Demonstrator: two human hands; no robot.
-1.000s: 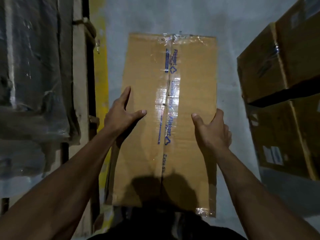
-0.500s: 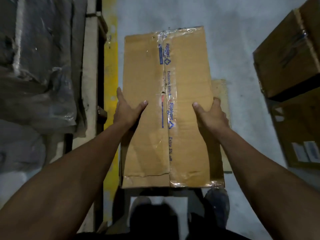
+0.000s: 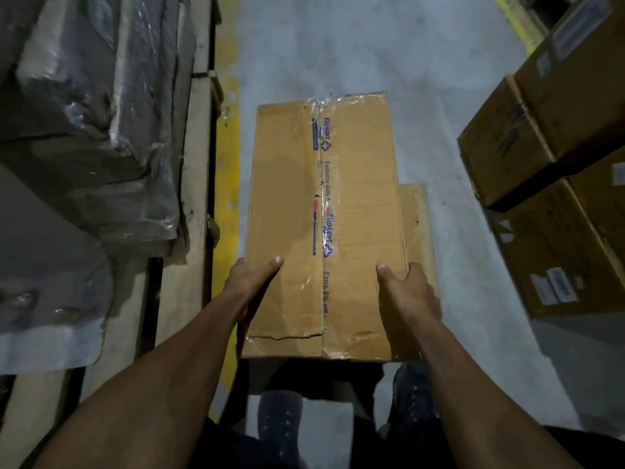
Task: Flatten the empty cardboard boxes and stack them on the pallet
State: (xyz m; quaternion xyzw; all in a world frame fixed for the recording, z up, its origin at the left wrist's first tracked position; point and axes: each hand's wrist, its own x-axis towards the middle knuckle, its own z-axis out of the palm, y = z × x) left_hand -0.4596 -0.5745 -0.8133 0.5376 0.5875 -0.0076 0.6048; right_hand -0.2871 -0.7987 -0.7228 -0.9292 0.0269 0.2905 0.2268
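A long brown cardboard box point(image 3: 358, 211) with clear printed tape down its middle seam is held out in front of me over the grey floor. My left hand point(image 3: 252, 282) grips its left side near the close end, thumb on top. My right hand point(image 3: 407, 292) grips the right side the same way. A cardboard flap point(image 3: 414, 225) sticks out past the box's right edge. The wooden pallet point(image 3: 194, 184) runs along the left, loaded with plastic-wrapped goods point(image 3: 88, 137).
A yellow floor line point(image 3: 227, 184) runs beside the pallet. Stacked brown cartons point(image 3: 554, 157) stand at the right. My dark shoes point(image 3: 280, 424) show below the box on the concrete floor point(image 3: 372, 45).
The box has swung down and away from me, and both hands have slid toward its near end. My view has tilted down, so my shoes and the side flap now show.
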